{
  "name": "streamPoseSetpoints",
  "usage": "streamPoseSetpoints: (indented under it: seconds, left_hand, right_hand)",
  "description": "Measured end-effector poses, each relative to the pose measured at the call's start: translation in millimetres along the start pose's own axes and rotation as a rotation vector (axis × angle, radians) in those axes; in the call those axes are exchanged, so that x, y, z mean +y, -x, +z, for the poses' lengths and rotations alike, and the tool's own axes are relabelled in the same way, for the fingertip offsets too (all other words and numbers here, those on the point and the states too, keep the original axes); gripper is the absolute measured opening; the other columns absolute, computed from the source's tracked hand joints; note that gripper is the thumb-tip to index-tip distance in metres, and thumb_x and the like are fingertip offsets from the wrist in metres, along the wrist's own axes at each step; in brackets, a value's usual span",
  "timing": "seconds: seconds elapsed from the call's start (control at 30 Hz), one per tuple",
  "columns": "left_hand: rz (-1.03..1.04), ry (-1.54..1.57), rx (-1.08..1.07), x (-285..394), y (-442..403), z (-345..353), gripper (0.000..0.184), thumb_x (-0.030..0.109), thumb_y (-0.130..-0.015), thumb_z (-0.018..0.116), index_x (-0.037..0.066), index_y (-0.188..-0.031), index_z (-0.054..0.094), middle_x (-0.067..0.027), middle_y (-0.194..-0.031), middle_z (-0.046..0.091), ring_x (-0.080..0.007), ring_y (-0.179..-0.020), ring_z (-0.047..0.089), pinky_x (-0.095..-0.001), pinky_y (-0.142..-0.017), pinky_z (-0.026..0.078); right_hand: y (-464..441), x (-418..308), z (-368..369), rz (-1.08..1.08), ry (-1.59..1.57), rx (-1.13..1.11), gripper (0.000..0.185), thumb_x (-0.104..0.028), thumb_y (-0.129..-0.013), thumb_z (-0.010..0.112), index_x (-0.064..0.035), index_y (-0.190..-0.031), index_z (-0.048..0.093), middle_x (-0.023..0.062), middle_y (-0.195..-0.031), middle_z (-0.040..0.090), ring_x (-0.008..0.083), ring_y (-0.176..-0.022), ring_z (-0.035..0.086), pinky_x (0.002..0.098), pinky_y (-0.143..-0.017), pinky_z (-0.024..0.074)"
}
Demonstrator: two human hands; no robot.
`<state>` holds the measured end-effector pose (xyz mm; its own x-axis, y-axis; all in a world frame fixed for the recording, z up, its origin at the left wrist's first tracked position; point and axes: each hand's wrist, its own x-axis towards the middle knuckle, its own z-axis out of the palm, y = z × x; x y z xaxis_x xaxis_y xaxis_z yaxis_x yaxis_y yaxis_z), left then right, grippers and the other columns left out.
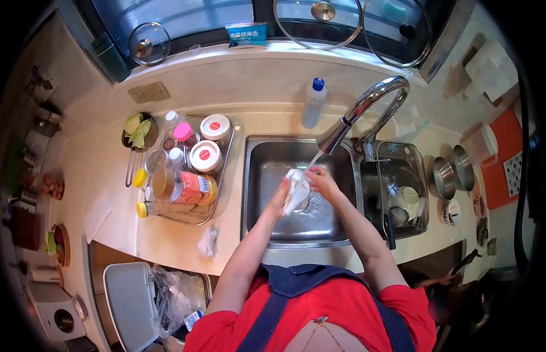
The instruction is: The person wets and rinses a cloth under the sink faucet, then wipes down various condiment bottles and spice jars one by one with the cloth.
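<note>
Over the large steel sink [267, 234], a wet white cloth [295, 192] hangs bunched between my hands. My left hand [279, 198] grips its left side. At its upper right edge, my right hand [323, 182] has its fingers closed on the cloth. A stream of water runs down onto the cloth from the chrome faucet [367, 105], whose spray head points into the basin. Water wets the sink floor around the drain, which the cloth partly covers.
Left of the sink, a tray [229, 158] carries several jars and bottles. A crumpled white cloth [208, 242] lies before it. A blue-capped bottle [314, 102] stands behind the sink. Dishes fill the small right basin [405, 202]. An open bin [129, 305] sits below left.
</note>
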<state>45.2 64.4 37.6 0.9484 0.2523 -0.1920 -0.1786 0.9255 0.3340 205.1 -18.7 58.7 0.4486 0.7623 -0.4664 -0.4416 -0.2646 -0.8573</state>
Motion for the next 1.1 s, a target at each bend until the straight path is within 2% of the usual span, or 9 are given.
streamPoseSetpoints:
  seconds: [0.13,0.37,0.47,0.53,0.67,0.87,0.93,1.0,1.1]
  left_hand:
    - [0.126,-0.584,0.179,-7,-17,10,0.036,0.01,-0.086,0.059,0.005,-0.12,0.048,-0.0092,-0.11,0.059,-0.0177,-0.094,0.061,-0.0324,-0.078,0.051]
    - [0.201,-0.237,0.483,-8,-16,-64,0.033,0.022,-0.092,0.049,0.001,-0.118,0.049,-0.0132,-0.113,0.057,-0.0248,-0.099,0.06,-0.0394,-0.085,0.051]
    - [0.281,-0.258,0.53,0,8,-53,0.038,0.029,-0.094,0.046,0.001,-0.119,0.05,-0.0143,-0.115,0.057,-0.0271,-0.101,0.059,-0.0431,-0.088,0.049]
    - [0.16,-0.37,0.909,13,29,-7,0.04,0.032,-0.095,0.046,0.003,-0.122,0.05,-0.0144,-0.116,0.057,-0.0278,-0.103,0.058,-0.0447,-0.09,0.047]
    - [0.211,-0.275,0.911,3,38,-48,0.043,0.037,-0.093,0.049,0.005,-0.121,0.051,-0.0121,-0.115,0.057,-0.0273,-0.099,0.059,-0.044,-0.08,0.051]
    - [0.143,0.2,0.556,-35,-3,-87,0.064,0.057,-0.087,0.046,0.005,-0.122,0.051,-0.0141,-0.115,0.058,-0.0286,-0.102,0.058,-0.0436,-0.078,0.051]
    - [0.062,0.186,0.399,-20,3,11,0.066,0.059,-0.087,0.043,0.004,-0.122,0.051,-0.0156,-0.111,0.059,-0.0272,-0.096,0.061,-0.0417,-0.074,0.052]
    - [-0.113,0.11,0.289,-17,-39,-31,0.064,0.061,-0.086,0.042,0.006,-0.117,0.053,-0.0133,-0.104,0.061,-0.0263,-0.088,0.062,-0.041,-0.07,0.052]
    - [-0.251,0.202,-0.113,-51,-79,-96,0.054,0.065,-0.085,0.04,0.014,-0.097,0.056,-0.0071,-0.084,0.062,-0.0241,-0.066,0.06,-0.0409,-0.059,0.051]
  right_hand:
    - [7,22,1,0.15,-0.092,-0.016,0.033,-0.015,-0.084,0.064,-0.0033,-0.112,0.053,0.0089,-0.092,0.063,0.018,-0.078,0.062,0.0306,-0.065,0.0513]
    - [-15,4,-31,-0.022,-0.401,-0.07,0.018,-0.012,-0.091,0.053,-0.0033,-0.106,0.056,0.0092,-0.098,0.063,0.0218,-0.087,0.065,0.0381,-0.076,0.0538]
    - [-7,-19,-17,-0.005,-0.165,-0.077,0.026,-0.017,-0.092,0.052,-0.004,-0.114,0.053,0.0046,-0.092,0.064,0.011,-0.066,0.06,0.0251,-0.057,0.0486]
    - [-18,-14,-19,-0.01,-0.079,-0.091,0.026,-0.018,-0.092,0.053,-0.0039,-0.114,0.054,0.0037,-0.09,0.064,0.0095,-0.063,0.057,0.0236,-0.054,0.0451]
    - [-30,-19,-18,-0.124,0.196,-0.2,0.025,-0.022,-0.091,0.054,-0.005,-0.109,0.059,-0.0007,-0.08,0.061,0.0062,-0.061,0.052,0.0208,-0.052,0.0377]
    - [-7,-19,37,-0.129,-0.078,-0.146,0.017,-0.021,-0.091,0.052,-0.0086,-0.101,0.059,-0.002,-0.078,0.057,0.0076,-0.067,0.051,0.0224,-0.06,0.0403]
    - [26,-12,61,-0.296,0.159,-0.028,0.016,-0.02,-0.091,0.052,-0.0075,-0.1,0.058,-0.0008,-0.078,0.056,0.0108,-0.071,0.052,0.0248,-0.065,0.0416]
    - [35,51,75,-0.579,0.394,0.104,0.018,-0.021,-0.087,0.055,-0.004,-0.09,0.06,0.0101,-0.079,0.062,0.0229,-0.069,0.059,0.0326,-0.067,0.0442]
    - [69,22,72,-0.859,1.058,0.079,0.027,-0.027,-0.079,0.062,0.0,-0.083,0.061,0.0215,-0.079,0.062,0.0411,-0.074,0.061,0.0424,-0.065,0.0465]
